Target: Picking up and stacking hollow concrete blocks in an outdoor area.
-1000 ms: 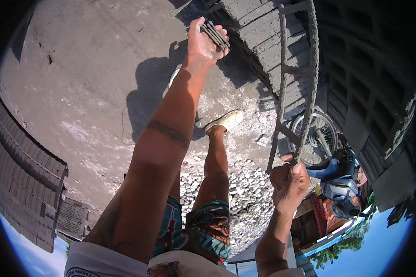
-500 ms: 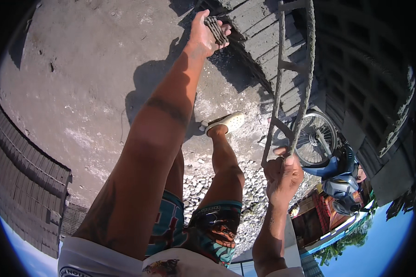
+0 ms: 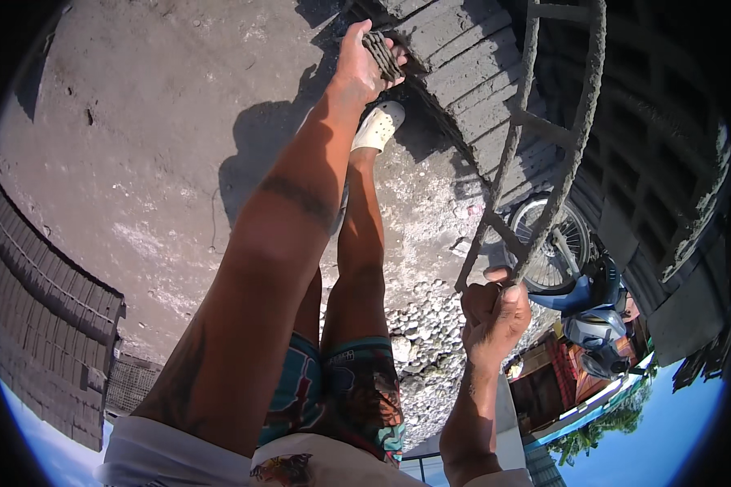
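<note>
My left hand reaches far forward at the top, fingers curled round a small grey, ridged piece that looks like several strips side by side; its exact kind I cannot make out. Just right of it lies the row of grey blocks. Nearer me on the right, my right hand is closed on the near end of a ladder-shaped frame. Grey, rough crust coats its two long rails and crossbars. The frame tilts up and away past the block row, its far end cut off by the picture's edge.
A motorcycle stands beyond my right hand. Hollow blocks form a dark stack at the far right. Pale gravel lies by my legs, and my light clog is on the ground below my left hand. Roofing edges the left.
My leg with the light clog has stepped forward, toward the block row. The frame's far end has swung to the right, while both hands keep their hold.
</note>
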Demonstrator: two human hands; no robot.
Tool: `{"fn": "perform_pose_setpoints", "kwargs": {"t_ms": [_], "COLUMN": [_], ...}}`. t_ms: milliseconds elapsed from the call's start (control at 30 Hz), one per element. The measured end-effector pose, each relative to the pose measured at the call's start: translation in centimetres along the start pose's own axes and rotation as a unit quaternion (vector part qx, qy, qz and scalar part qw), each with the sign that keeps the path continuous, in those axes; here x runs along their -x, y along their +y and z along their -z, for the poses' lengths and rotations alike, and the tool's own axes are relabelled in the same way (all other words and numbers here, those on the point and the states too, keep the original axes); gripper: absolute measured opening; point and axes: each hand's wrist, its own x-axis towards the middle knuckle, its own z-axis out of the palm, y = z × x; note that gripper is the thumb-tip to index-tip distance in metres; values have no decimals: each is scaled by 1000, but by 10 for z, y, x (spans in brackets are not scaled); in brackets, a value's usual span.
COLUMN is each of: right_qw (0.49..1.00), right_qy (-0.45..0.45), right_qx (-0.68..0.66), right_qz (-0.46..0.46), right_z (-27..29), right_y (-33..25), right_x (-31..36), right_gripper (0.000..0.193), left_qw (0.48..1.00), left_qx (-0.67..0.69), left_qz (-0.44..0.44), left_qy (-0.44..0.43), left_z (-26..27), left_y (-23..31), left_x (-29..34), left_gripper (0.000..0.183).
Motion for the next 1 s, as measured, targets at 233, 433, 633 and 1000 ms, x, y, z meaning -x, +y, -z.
{"fn": "perform_pose_setpoints", "kwargs": {"t_ms": [233,433,633,1000], "right_qw": [973,997,968,977], "right_qy": [-41,-34,-68,-99], "right_qx": [-35,-44,-33,62], "right_qz": [-225,-46,-241,-177], "right_z": [11,14,18,19], "right_y": [12,-14,13,-49], "right_x": [-20,-14,-31,-70], "right_gripper": [36,37,35,38], "left_qw": [1000,999,998,994], "left_qx": [-9,36,56,82], "left_qz": [13,4,-3,60], "left_qy": [7,10,25,36], "left_z": [-8,-4,-3,19], "left_y": [2,-1,1,39], "left_x": [-7,-3,-8,22], "left_gripper": [49,47,47,64]}}
